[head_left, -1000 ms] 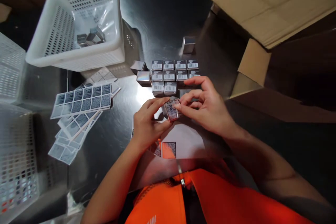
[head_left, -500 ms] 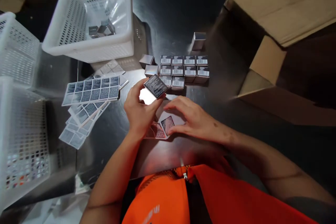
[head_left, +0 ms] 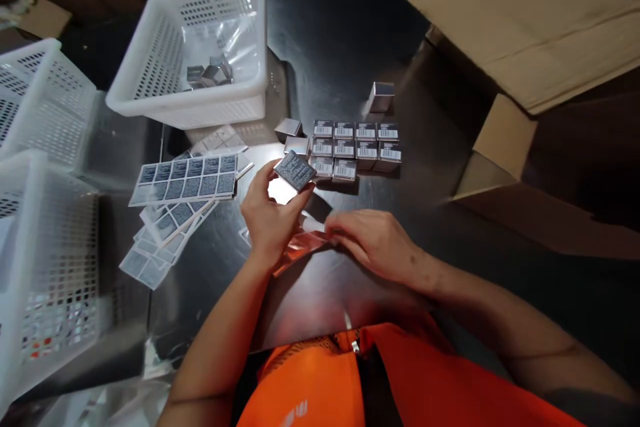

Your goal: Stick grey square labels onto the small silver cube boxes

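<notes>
- Between thumb and index finger of the left hand: small silver box with dark printed face, tilted on its corner.
- Clamped on opposite edges of this box with left thumb and index finger, spread only as wide as the box.
- Bent close together with the fingers of the right hand, touching the right end of a thin glossy sheet, shining orange-red; too hidden to say if pinched.
- Beyond the hands: ten silver boxes with white barcodes, in rows of four, four and two.
- Just left of these rows: two plain silver boxes.
- Farther left: overlapping white sheets with dark square labels, near a white perforated plastic basket.
</notes>
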Demonstrator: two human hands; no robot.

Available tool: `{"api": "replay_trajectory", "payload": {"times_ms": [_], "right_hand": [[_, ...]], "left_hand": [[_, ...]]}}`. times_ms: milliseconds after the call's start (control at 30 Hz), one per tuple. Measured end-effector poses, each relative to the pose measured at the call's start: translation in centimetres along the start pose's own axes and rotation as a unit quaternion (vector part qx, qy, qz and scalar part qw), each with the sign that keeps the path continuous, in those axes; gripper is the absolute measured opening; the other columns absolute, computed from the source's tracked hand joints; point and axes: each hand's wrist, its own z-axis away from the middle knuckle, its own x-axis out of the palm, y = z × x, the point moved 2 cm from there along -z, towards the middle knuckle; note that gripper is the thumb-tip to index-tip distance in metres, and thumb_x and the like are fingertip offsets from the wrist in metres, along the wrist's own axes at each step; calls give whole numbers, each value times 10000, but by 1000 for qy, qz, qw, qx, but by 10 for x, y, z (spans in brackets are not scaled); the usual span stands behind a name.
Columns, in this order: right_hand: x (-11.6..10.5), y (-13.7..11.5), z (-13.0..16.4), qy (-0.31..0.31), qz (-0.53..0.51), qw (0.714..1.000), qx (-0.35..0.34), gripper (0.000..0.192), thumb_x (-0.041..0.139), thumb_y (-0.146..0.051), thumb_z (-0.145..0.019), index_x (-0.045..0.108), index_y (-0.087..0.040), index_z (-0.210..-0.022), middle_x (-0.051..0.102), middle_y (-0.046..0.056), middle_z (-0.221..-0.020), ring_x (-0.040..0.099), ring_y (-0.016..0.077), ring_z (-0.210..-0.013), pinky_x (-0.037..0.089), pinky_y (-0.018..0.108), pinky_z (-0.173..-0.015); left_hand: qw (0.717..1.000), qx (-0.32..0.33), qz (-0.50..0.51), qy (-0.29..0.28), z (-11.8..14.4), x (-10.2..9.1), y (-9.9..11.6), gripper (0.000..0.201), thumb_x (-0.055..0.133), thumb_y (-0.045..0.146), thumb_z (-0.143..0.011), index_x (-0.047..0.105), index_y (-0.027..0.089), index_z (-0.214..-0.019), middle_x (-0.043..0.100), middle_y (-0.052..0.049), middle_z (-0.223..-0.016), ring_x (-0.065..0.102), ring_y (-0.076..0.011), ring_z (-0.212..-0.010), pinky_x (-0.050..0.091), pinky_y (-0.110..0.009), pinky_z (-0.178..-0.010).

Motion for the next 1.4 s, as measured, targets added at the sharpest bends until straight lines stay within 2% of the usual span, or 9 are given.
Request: {"api": "replay_trajectory", "payload": {"times_ms": [67,133,200,300,400,533,633,733,1400], "right_hand": [[-4,-5,1,77,73,986,-129,142,581,-188,-960,721,-201,-976,778,118,-1043,730,300,-1002,579,443,-827],[-10,-11,4,139,111,954,-242,130,629,-163,-921,741,-216,-961,778,85,-978,709,274,-975,564,445,-842],[-19,-15,6,135,38,950,-279,91,671,-222,-915,753,-250,-940,759,37,-872,683,233,-916,555,422,-826],[-34,-12,7,128,-191,949,-216,74,715,-340,-927,771,-293,-918,737,22,-847,665,205,-918,565,384,-829],[-46,2,5,221,-359,906,-51,77,800,-260,-861,775,-317,-908,732,-4,-844,675,169,-845,570,334,-799],[-49,17,1,240,-430,860,132,135,856,-256,-783,760,-259,-879,736,-19,-862,700,141,-804,586,302,-803],[-46,19,-1,181,-435,862,188,417,864,-301,-759,689,-248,-1133,704,-32,-755,723,186,-863,608,352,-841],[-42,16,0,152,-449,854,216,624,871,-322,-736,550,-259,-1268,686,-51,-715,733,209,-916,620,374,-851],[-36,15,-1,162,-455,843,236,644,895,-294,-685,442,-267,-1141,683,-66,-740,716,167,-809,610,286,-748]], "left_hand": [[1000,2,-6,-2,-1,1,-2,554,897,321,-655,686,235,-1161,707,-34,-999,660,-214,-877,501,-298,-644],[1000,2,-8,6,-1,2,-3,550,901,322,-641,702,242,-1148,665,-48,-1037,644,-214,-913,515,-290,-646],[1000,-7,12,-1,-1,3,-4,544,898,324,-633,713,248,-1139,624,-61,-1072,628,-208,-941,512,-259,-612],[992,-41,98,-63,0,7,-3,552,860,296,-639,685,243,-1160,635,-49,-1120,593,-115,-708,421,-195,-470],[966,-74,197,-149,5,12,-1,567,768,213,-634,622,250,-1180,659,-39,-1216,393,12,-422,264,-166,-353],[937,-66,250,-234,14,17,4,566,683,174,-608,584,255,-1159,699,-41,-1192,355,28,-357,238,-155,-326],[930,-32,243,-275,20,19,6,570,681,169,-598,610,247,-1158,728,-34,-1127,351,20,-377,256,-153,-340],[924,-6,247,-293,24,21,8,557,701,152,-612,634,255,-1155,745,-21,-1085,346,14,-391,250,-153,-349],[924,-12,258,-283,26,19,14,558,700,104,-619,641,245,-1156,745,1,-1065,361,29,-375,243,-143,-337]]}}
